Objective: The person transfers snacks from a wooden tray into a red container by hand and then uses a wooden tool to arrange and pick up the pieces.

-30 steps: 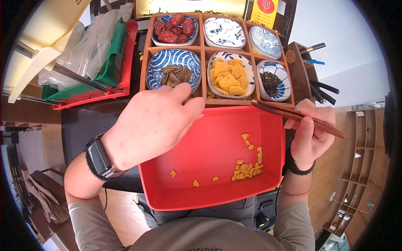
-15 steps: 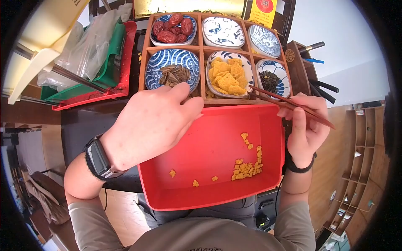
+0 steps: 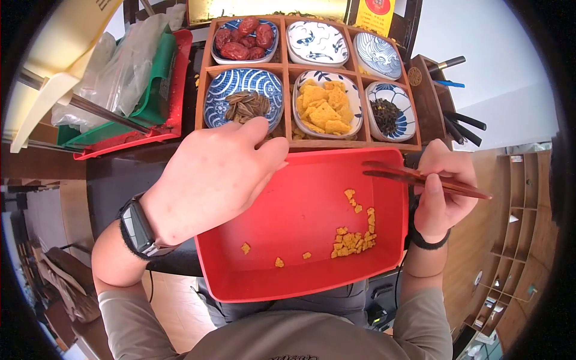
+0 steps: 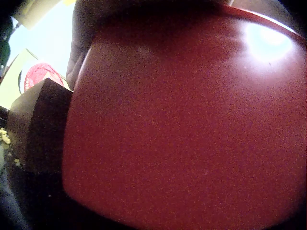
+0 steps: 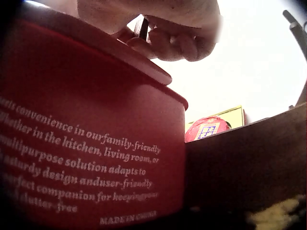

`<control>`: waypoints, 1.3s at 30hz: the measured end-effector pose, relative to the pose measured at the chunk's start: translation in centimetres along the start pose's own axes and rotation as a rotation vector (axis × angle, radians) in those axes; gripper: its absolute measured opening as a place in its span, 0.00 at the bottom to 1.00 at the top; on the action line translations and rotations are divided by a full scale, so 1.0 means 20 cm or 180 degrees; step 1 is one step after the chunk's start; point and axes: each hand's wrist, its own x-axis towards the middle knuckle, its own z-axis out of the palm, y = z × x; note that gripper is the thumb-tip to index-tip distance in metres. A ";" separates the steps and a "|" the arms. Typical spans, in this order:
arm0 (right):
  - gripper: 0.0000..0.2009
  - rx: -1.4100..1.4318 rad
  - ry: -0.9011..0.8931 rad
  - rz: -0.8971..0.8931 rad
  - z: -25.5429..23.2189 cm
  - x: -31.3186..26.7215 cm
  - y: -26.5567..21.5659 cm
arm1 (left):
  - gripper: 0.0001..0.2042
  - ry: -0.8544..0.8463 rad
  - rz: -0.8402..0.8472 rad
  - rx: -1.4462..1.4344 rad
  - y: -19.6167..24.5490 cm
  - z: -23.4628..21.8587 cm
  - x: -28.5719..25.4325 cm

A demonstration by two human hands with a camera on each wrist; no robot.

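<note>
My right hand [image 3: 443,195] holds a pair of reddish-brown chopsticks [image 3: 414,178], their tips slightly apart over the far right part of a red bin [image 3: 276,207]. Nothing shows between the tips. Small yellow cracker pieces [image 3: 354,243] lie mostly in the bin's near right corner, with a few scattered left. My left hand [image 3: 210,180] grips the bin's far rim, thumb and forefinger at the edge. The left wrist view is filled by the bin's red wall [image 4: 182,124]. Beyond the bin, a patterned dish of larger yellow crackers [image 3: 324,108] sits in a divided wooden box [image 3: 288,72].
Other dishes in the box hold red dates [image 3: 243,39], sunflower seeds [image 3: 247,107] and dark tea leaves [image 3: 387,114]. A pen holder [image 3: 429,90] stands right of the box. At left are a green basket [image 3: 159,90] and a red tray [image 3: 174,114] with plastic bags.
The chopsticks moved from the box's front edge to the cracker dish with tips spread, then back toward me over the bin, tips closer together. The left hand kept its hold.
</note>
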 end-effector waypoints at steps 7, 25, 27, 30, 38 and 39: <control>0.07 -0.0670 -0.0482 -0.0021 0.03 0.08 -0.04 | 0.09 0.0022 -0.0026 -0.0024 0.01 0.00 0.01; 0.11 -0.0964 -0.1435 -0.0568 0.04 0.11 -0.03 | 0.09 0.0009 -0.0019 -0.0075 0.00 0.00 0.00; 0.11 -0.0994 -0.1459 -0.0580 0.04 0.12 -0.03 | 0.09 0.0013 -0.0019 -0.0065 0.00 0.00 0.00; 0.10 -0.1018 -0.1486 -0.0577 0.04 0.12 -0.03 | 0.09 -0.0003 -0.0020 -0.0049 0.00 0.00 0.00; 0.10 -0.1009 -0.1588 -0.0552 0.04 0.12 -0.04 | 0.09 0.0009 -0.0014 -0.0060 0.00 0.00 0.00; 0.10 -0.1012 -0.1588 -0.0554 0.04 0.12 -0.04 | 0.09 0.0013 -0.0011 -0.0069 0.00 0.00 0.00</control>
